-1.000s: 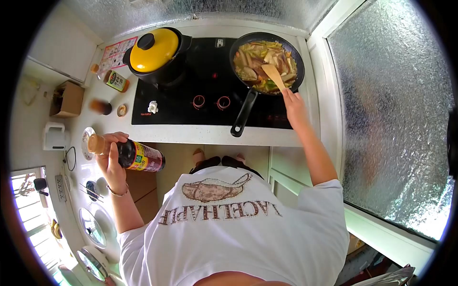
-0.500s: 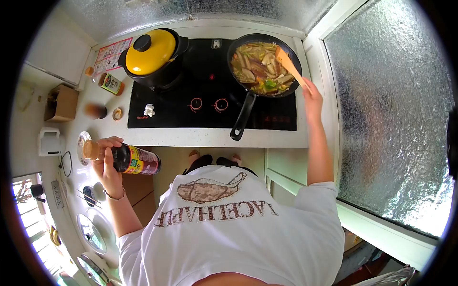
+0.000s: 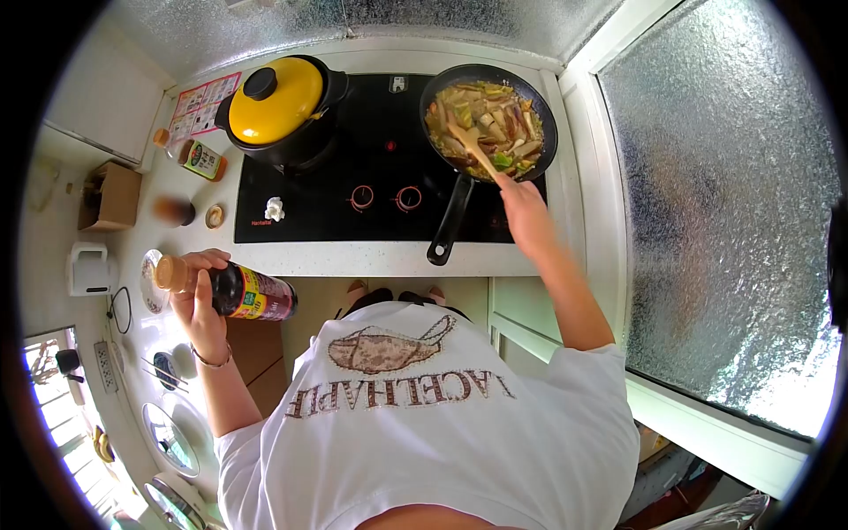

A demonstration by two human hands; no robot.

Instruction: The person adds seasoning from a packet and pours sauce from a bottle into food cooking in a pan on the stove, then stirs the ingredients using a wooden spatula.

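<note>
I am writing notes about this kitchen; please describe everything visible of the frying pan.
The frying pan is round and dark, with a long black handle, pierced near its end, pointing to the counter front. Uncovered, it sits at the right of the black cooktop, holding sliced, saucy food that hides its base. A wooden spatula in the right hand reaches into it. It looks like coated metal.

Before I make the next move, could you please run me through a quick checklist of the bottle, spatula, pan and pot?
1. Left hand gripping the bottle: ok.
2. Bottle cap fully closed: cannot tell.
3. Right hand holding the wooden spatula, blade in the food: ok.
4. Frying pan on the cooktop: ok.
5. Pan handle within the cooktop: not ok, its end passes the front edge.
6. Yellow lid on the pot: ok.
</note>
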